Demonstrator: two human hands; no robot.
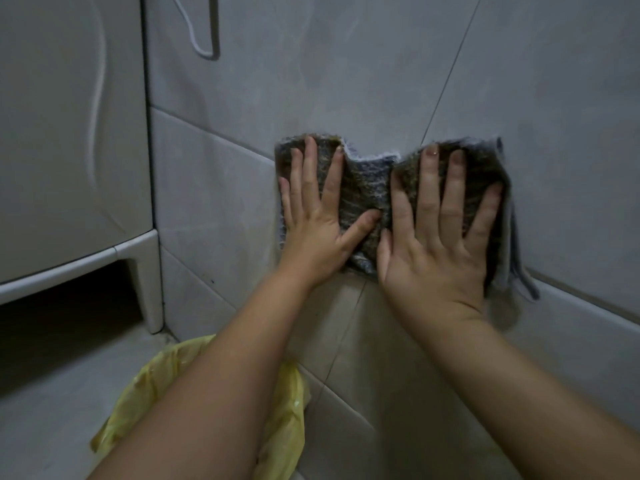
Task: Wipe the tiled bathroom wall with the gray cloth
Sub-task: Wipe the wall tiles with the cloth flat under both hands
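Observation:
A gray cloth [372,178] lies flat against the tiled wall [311,74], low down near the floor. My left hand [317,220] presses its left half with fingers spread. My right hand [438,244] presses its right half, also with fingers spread. The cloth bunches a little between the two hands, and its right edge hangs loose past my right hand. Both palms hide much of the cloth.
A white cabinet [69,133] on short legs stands against the wall at the left. A yellow plastic bag [166,386] lies on the tiled floor [52,410] under my left forearm. A white cord [194,36] hangs on the wall at the top left.

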